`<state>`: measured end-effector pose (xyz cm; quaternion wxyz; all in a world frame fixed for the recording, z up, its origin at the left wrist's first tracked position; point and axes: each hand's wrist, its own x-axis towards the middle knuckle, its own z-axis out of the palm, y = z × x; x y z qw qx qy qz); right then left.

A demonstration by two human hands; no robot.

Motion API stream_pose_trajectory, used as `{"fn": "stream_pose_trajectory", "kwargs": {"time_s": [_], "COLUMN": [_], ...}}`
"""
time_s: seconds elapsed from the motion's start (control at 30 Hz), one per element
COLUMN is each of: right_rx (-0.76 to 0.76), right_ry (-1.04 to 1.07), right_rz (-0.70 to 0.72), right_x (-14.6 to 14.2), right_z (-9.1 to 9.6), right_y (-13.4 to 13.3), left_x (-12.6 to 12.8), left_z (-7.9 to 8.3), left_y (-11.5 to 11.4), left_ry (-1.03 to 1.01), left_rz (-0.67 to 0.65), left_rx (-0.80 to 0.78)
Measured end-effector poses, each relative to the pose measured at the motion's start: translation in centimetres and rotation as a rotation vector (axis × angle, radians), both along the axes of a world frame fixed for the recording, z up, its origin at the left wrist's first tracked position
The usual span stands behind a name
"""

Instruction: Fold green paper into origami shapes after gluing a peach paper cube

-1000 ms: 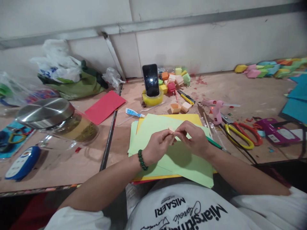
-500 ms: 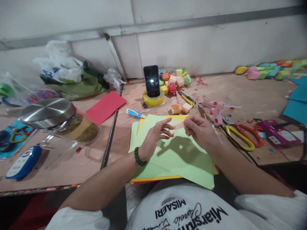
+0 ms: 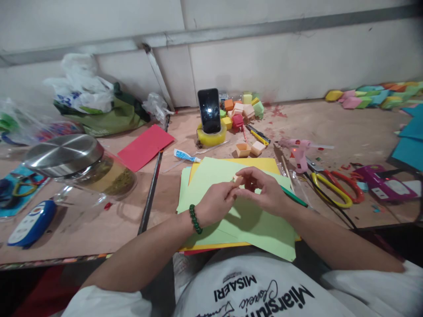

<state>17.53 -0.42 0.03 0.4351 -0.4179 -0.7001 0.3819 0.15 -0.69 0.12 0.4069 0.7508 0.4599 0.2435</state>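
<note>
My left hand (image 3: pixel 214 201), with a green bead bracelet at the wrist, is closed on a small peach paper piece (image 3: pixel 237 180). The fingertips of my right hand (image 3: pixel 262 187) meet the left ones and pinch the same piece, its other fingers curled. Most of the piece is hidden by the fingers, so its shape is unclear. Both hands are above light green paper sheets (image 3: pixel 211 233) stacked over yellow ones. Just beyond the stack sit an open peach paper box (image 3: pixel 243 150) and another peach paper piece (image 3: pixel 258 148). A green pen (image 3: pixel 295 197) lies beside my right wrist.
A phone (image 3: pixel 209 111) leans in a yellow tape roll (image 3: pixel 212 137), near coloured paper boxes (image 3: pixel 237 121) and a cutter (image 3: pixel 258 135). To the right lie a pink glue gun (image 3: pixel 299 154), scissors (image 3: pixel 332 189) and a purple device (image 3: pixel 385 182). A lidded glass jar (image 3: pixel 109 174) stands left.
My left hand has moved right and closed on the peach piece that my right hand was holding. The right hand has turned and come slightly lower, uncovering the green pen.
</note>
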Motion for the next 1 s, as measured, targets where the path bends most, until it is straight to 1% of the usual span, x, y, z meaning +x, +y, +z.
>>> {"fn": "stream_pose_trajectory", "kwargs": {"time_s": [0.07,0.1,0.23,0.3,0.37,0.47,0.6,0.7,0.77,0.83,0.93,1.0], "right_rx": [0.027,0.020,-0.051,-0.011,0.084,0.279,0.491,0.645,0.754,0.835,0.891,0.907], "right_ry": [0.009,0.027,0.124,0.118,0.081,0.009,-0.095,-0.212,-0.271,-0.302,-0.328,-0.330], "right_rz": [0.054,0.069,0.095,0.092,0.087,0.077,0.061,0.086,0.108,0.115,0.088,0.062], "right_x": [0.0,0.0,0.1,0.2,0.2,0.2,0.3,0.7,0.9,1.1,1.2,1.1], "right_z": [0.2,0.3,0.4,0.4,0.4,0.3,0.3,0.3,0.2,0.1,0.1,0.1], "right_y": [0.1,0.1,0.3,0.3,0.3,0.2,0.1,-0.3,-0.6,-0.8,-0.8,-0.7], "left_x": [0.0,0.0,0.0,-0.1,-0.1,-0.1,-0.2,-0.2,-0.1,0.0,0.1,0.3], "left_z": [0.1,0.1,0.4,0.5,0.4,0.3,0.3,0.6,1.0,1.3,1.5,1.4], "left_y": [-0.1,-0.2,-0.3,-0.4,-0.4,-0.4,-0.4,-0.3,-0.3,-0.4,-0.5,-0.5], "left_ry": [0.029,0.005,-0.127,-0.106,-0.043,0.030,0.062,0.048,-0.020,-0.123,-0.267,-0.348], "left_rz": [-0.052,-0.071,-0.126,-0.128,-0.118,-0.119,-0.136,-0.124,-0.114,-0.107,-0.083,-0.053], "left_rx": [0.072,0.091,0.078,0.099,0.130,0.150,0.158,0.152,0.115,0.020,-0.185,-0.284]}}
